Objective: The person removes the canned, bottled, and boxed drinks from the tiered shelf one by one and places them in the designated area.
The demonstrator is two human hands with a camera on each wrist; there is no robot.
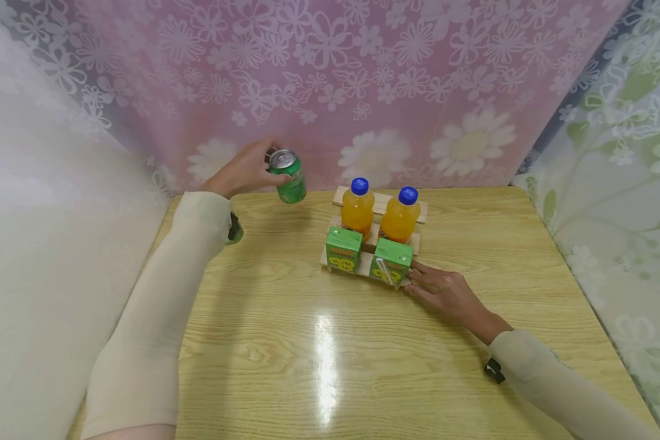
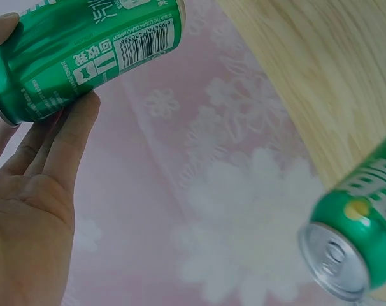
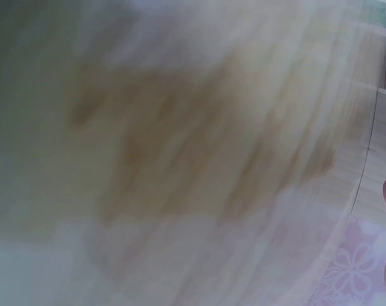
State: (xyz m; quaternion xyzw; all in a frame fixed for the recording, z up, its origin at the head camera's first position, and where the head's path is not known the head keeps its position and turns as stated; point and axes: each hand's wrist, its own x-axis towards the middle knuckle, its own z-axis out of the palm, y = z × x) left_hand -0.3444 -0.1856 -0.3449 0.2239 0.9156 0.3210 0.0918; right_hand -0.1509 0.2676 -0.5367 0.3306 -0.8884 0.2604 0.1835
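Note:
My left hand (image 1: 253,168) grips a green soda can (image 1: 291,183) near the back edge of the table, the can slightly tilted. In the left wrist view, thumb and fingers are round the same can (image 2: 97,57). A second green can (image 2: 352,248) shows at that view's lower right; in the head view my left sleeve mostly hides it. My right hand (image 1: 445,293) holds the right front end of a small stepped wooden rack (image 1: 365,263), fingers beside the nearer juice box (image 1: 392,261). Blurred cloth covers most of the right wrist view.
On the rack, two orange drink bottles (image 1: 357,211) with blue caps stand behind two green juice boxes (image 1: 343,250). A pink flowered curtain (image 1: 319,91) hangs along the back edge of the wood-grain table (image 1: 286,342). Pale cloth (image 1: 49,244) borders the left side, patterned cloth (image 1: 621,183) the right.

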